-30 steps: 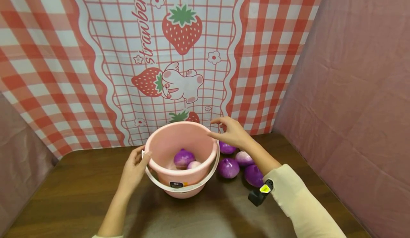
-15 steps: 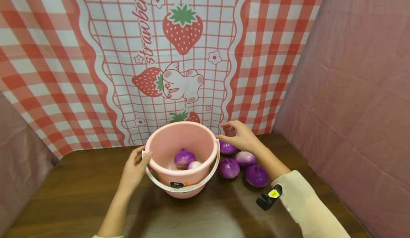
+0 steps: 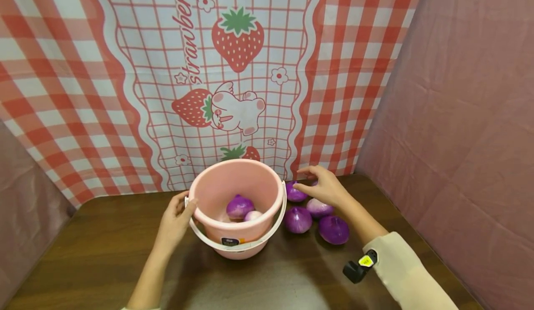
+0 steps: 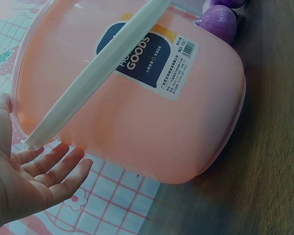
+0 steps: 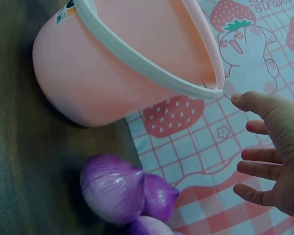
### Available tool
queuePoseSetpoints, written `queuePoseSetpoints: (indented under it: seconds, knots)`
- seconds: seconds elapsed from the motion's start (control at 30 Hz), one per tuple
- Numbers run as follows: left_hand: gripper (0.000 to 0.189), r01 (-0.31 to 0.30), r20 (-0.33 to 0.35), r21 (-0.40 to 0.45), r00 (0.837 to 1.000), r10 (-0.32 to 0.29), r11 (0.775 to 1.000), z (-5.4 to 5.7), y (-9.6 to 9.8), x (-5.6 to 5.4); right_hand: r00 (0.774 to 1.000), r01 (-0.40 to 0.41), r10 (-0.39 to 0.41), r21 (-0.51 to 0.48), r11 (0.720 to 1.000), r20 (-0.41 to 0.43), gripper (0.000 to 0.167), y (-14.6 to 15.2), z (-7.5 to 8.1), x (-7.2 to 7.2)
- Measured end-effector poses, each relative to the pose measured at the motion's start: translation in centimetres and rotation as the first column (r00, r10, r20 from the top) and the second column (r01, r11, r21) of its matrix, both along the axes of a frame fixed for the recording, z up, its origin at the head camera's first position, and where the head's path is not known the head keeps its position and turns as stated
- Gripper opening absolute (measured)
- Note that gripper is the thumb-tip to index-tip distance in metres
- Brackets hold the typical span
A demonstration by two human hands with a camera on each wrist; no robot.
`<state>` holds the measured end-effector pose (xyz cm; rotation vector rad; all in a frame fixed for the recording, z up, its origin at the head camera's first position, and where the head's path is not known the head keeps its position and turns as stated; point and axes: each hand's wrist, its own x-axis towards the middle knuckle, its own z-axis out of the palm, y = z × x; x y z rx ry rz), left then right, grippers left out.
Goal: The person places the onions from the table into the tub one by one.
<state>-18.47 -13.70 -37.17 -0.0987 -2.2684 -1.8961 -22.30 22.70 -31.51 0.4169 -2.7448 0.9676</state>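
Note:
A pink bucket (image 3: 233, 231) with a white handle (image 3: 246, 245) stands upright on the table. My left hand (image 3: 174, 219) holds its left rim near the handle joint, thumb over the rim and fingers against the outside. Inside the bucket lie a purple onion (image 3: 239, 206) and a paler onion (image 3: 252, 216), partly hidden by the front wall. My right hand (image 3: 325, 189), fingers spread and holding nothing, is over the back of the onion group to the bucket's right. Near its thumb sits a purple onion (image 3: 294, 192); a pale onion (image 3: 319, 209) and purple onions (image 3: 333, 230) lie in front.
The brown wooden table (image 3: 104, 249) ends against a strawberry-print checked cloth (image 3: 238, 83) at the back. A pink cloth (image 3: 454, 115) hangs on the right side. A black wrist device (image 3: 359, 267) is on my right sleeve.
My right hand has moved right and down from beside the bucket's rim to over the onions. My left hand and the bucket have stayed in place.

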Motion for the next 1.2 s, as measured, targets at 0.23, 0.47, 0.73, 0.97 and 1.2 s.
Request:
queuePoseSetpoints:
  seconds: [0.23,0.47,0.73,0.97,1.2]
  knots:
    - [0.044,0.003,0.005,0.01,1.0,-0.003,1.0,0.0,0.0,0.0,0.999,0.033,-0.033,-0.032,0.999,0.016,0.045,1.0,-0.9,0.4]
    - [0.043,0.008,-0.004,0.014,1.0,-0.008,1.0,0.1,0.1,0.1,0.998,0.061,-0.061,-0.013,0.998,0.033,0.049,2.0,-1.8,0.8]
    - [0.044,0.005,0.001,-0.002,1.0,-0.005,1.0,0.1,0.0,0.1,0.998,0.068,-0.068,0.008,0.998,0.013,0.046,3.3,-2.7,1.2]
    - [0.043,0.0,0.012,0.017,1.0,0.0,1.0,0.0,0.0,0.0,0.998,0.065,-0.065,0.013,0.998,0.024,0.047,4.2,-3.6,1.3]
    - [0.042,-0.006,0.003,0.017,1.0,0.006,1.0,-0.1,0.0,-0.1,0.997,0.064,-0.065,0.017,0.998,0.031,0.046,5.1,-4.4,1.5]
